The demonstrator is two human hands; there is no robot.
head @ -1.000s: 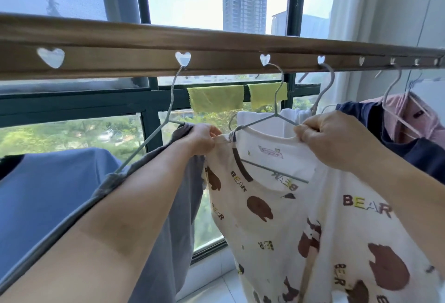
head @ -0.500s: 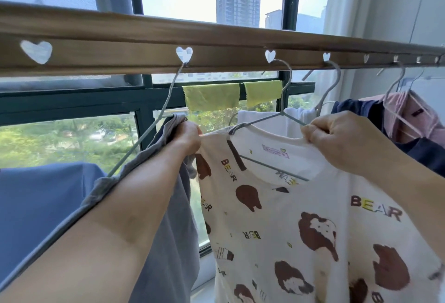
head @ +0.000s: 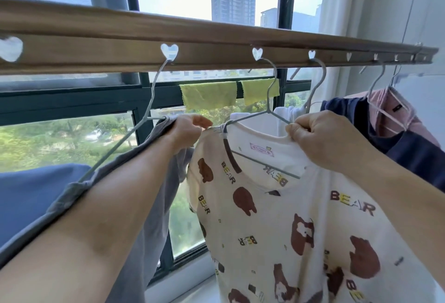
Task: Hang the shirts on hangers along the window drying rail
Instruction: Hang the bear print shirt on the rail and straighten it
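A cream shirt with brown bears and "BEAR" lettering (head: 277,211) hangs on a thin grey hanger (head: 269,100), whose hook sits in a heart-shaped hole of the wooden drying rail (head: 216,37). My left hand (head: 187,131) pinches the shirt's left shoulder at the hanger's end. At the collar, my right hand (head: 322,139) grips the shirt's right shoulder. A grey shirt (head: 156,206) on another hanger (head: 154,90) hangs just left, under my left forearm.
A blue garment (head: 31,196) hangs at far left. To the right hang a white shirt (head: 286,114), a navy shirt (head: 409,153) and a pink one (head: 399,107). Two yellow cloths (head: 209,95) drape over the window frame behind.
The bear shirt has been pulled straighter on its hanger. My left hand shifted slightly left and then back along the shoulder; my right hand stays at the collar. The view moved closer.
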